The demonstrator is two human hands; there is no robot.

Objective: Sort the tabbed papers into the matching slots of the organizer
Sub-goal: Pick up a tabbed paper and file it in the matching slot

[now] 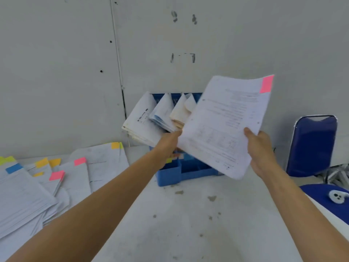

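— Where's the paper?
— The pink-tabbed sheet (222, 125) is up in the air at one o'clock, tilted, in front of the blue organizer (170, 175). The organizer stands at twelve on the table (179, 220), against the wall.
— And the hands?
— Apart. The right hand (262, 152) grips the sheet's lower right edge, thumb on top. The left hand (168, 146) meets its left edge and, though blurred, looks to pinch it.
— The rest?
— Loose tabbed papers (56, 182) lie at nine. Filed papers (143, 120) lean in the slots.
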